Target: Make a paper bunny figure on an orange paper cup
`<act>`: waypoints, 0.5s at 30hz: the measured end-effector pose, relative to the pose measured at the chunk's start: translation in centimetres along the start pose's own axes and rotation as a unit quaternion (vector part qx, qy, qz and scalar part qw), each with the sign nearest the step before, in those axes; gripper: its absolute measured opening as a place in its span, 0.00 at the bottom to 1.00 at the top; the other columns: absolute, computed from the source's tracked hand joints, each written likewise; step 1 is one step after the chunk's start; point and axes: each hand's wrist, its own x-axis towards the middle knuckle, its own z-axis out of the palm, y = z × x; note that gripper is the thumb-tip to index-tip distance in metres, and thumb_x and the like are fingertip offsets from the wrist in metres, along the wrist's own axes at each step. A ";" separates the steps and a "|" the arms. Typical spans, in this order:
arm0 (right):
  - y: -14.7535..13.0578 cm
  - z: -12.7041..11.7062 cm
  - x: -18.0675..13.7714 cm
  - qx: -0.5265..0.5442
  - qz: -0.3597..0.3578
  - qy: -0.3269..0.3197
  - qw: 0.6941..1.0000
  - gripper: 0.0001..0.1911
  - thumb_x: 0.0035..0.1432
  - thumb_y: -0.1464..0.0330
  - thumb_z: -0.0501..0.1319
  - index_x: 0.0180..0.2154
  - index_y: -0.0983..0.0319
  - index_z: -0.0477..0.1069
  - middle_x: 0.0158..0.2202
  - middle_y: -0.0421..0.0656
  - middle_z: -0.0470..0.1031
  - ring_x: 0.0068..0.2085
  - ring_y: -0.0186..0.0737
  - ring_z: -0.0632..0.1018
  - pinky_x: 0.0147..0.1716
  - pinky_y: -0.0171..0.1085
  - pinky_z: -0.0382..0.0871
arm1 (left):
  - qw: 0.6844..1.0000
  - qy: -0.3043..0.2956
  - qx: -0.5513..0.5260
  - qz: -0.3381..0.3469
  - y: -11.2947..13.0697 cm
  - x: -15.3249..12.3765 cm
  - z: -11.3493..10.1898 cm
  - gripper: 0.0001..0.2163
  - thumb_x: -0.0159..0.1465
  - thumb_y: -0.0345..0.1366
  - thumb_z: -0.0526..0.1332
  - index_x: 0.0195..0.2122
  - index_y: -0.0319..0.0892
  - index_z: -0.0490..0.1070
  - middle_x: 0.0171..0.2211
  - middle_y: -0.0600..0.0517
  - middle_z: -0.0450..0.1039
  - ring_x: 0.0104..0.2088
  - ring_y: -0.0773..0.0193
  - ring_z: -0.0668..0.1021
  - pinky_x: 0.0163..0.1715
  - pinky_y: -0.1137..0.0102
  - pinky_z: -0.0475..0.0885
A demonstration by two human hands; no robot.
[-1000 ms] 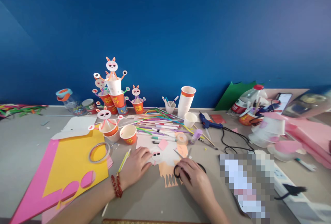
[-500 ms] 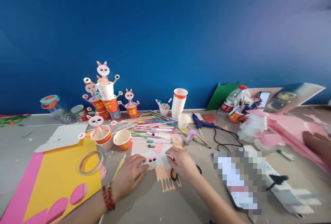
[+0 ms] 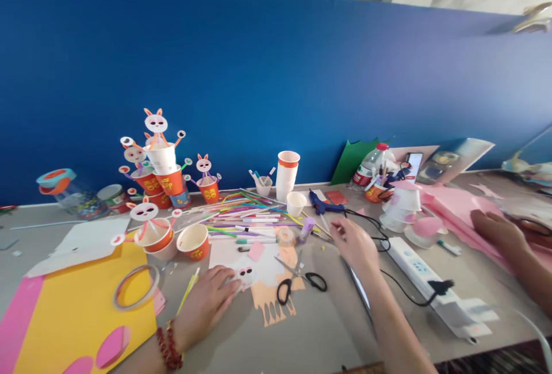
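My left hand (image 3: pixel 206 301) lies on the table with its fingers curled down on a white paper bunny face (image 3: pixel 245 273) and the white sheet under it. An orange paper cut-out with fringed strips (image 3: pixel 269 305) lies just right of that hand. Black-handled scissors (image 3: pixel 299 279) rest on the cut-out, with no hand on them. My right hand (image 3: pixel 353 241) is raised off the table, fingers loosely spread, holding nothing. It hovers near the blue glue gun (image 3: pixel 325 207) and its black cord (image 3: pixel 379 236).
Bunny-topped paper cups (image 3: pixel 161 170) stand at the back left beside a stack of cups (image 3: pixel 287 174). Coloured straws and markers (image 3: pixel 245 216) lie in the middle. Yellow paper with a tape ring (image 3: pixel 133 286) is at left, a power strip (image 3: pixel 425 273) at right. Another person's hand (image 3: pixel 495 230) rests on pink paper.
My right hand left the scissors on the orange cut-out and moved up and to the right toward the glue gun. The camera turned right. My left hand stayed on the bunny face.
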 end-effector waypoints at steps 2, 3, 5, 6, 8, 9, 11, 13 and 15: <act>0.9 1.2 0.5 -0.024 -0.020 -0.046 0.998 0.06 0.60 0.69 0.58 0.32 0.60 0.73 0.31 0.44 0.77 0.35 0.43 0.77 0.34 0.36 0.64 | 1.000 0.005 0.004 -0.005 0.0 0.0 0.1 0.11 0.69 0.31 0.53 0.50 0.45 0.71 0.48 0.45 0.72 0.48 0.55 0.73 0.45 0.60 0.73; 1.0 1.9 0.5 -0.030 -0.029 -0.063 0.997 0.05 0.58 0.71 0.60 0.32 0.60 0.74 0.32 0.45 0.78 0.36 0.44 0.77 0.35 0.36 0.64 | 1.000 0.007 0.005 -0.007 0.0 0.0 0.1 0.11 0.70 0.31 0.53 0.49 0.45 0.71 0.48 0.45 0.72 0.47 0.55 0.73 0.44 0.60 0.73; 1.0 3.2 0.5 -0.042 -0.042 -0.087 0.994 0.04 0.57 0.72 0.61 0.33 0.61 0.74 0.34 0.47 0.77 0.38 0.46 0.77 0.37 0.37 0.64 | 1.000 0.008 0.005 -0.011 0.0 -0.1 0.1 0.11 0.70 0.32 0.53 0.49 0.45 0.72 0.48 0.45 0.72 0.48 0.55 0.73 0.45 0.60 0.73; 0.9 3.7 0.5 -0.046 -0.045 -0.094 0.993 0.04 0.57 0.72 0.61 0.34 0.62 0.74 0.35 0.48 0.77 0.39 0.48 0.77 0.38 0.39 0.65 | 1.000 0.008 0.005 -0.011 0.0 -0.1 0.1 0.11 0.70 0.32 0.53 0.49 0.45 0.72 0.48 0.45 0.72 0.48 0.56 0.73 0.45 0.60 0.73; 0.9 4.2 0.6 -0.050 -0.050 -0.103 0.992 0.04 0.57 0.73 0.60 0.33 0.62 0.73 0.36 0.50 0.76 0.39 0.49 0.77 0.40 0.40 0.65 | 1.000 0.005 0.007 -0.011 0.1 -0.1 0.1 0.11 0.70 0.33 0.53 0.49 0.46 0.72 0.48 0.46 0.71 0.48 0.56 0.72 0.46 0.60 0.73; 1.0 4.3 0.7 -0.048 -0.052 -0.107 0.992 0.04 0.57 0.73 0.59 0.33 0.62 0.73 0.35 0.50 0.76 0.39 0.49 0.77 0.40 0.41 0.65 | 1.000 0.003 0.009 -0.013 0.1 0.0 0.1 0.11 0.70 0.34 0.53 0.49 0.46 0.72 0.48 0.46 0.72 0.48 0.56 0.72 0.46 0.60 0.72; 1.4 4.0 1.0 -0.040 -0.051 -0.110 0.992 0.04 0.58 0.72 0.58 0.32 0.61 0.71 0.35 0.48 0.77 0.39 0.49 0.77 0.39 0.40 0.65 | 1.000 0.002 0.013 -0.016 0.0 -0.1 0.1 0.11 0.70 0.34 0.53 0.50 0.47 0.72 0.48 0.46 0.72 0.47 0.56 0.72 0.46 0.60 0.72; 2.0 3.4 1.3 -0.035 -0.039 -0.110 0.993 0.05 0.60 0.69 0.57 0.33 0.60 0.71 0.33 0.47 0.78 0.37 0.48 0.78 0.35 0.40 0.66 | 1.000 0.004 0.014 -0.015 -0.1 -0.1 0.2 0.11 0.70 0.34 0.53 0.50 0.47 0.72 0.48 0.46 0.72 0.48 0.56 0.72 0.46 0.60 0.72; 2.5 2.4 1.4 -0.018 -0.007 -0.088 0.996 0.07 0.62 0.65 0.55 0.37 0.59 0.70 0.32 0.45 0.79 0.34 0.47 0.78 0.31 0.39 0.65 | 1.000 -0.002 0.009 -0.009 -0.2 -0.2 0.3 0.11 0.69 0.32 0.54 0.50 0.46 0.72 0.48 0.46 0.72 0.48 0.55 0.71 0.46 0.59 0.71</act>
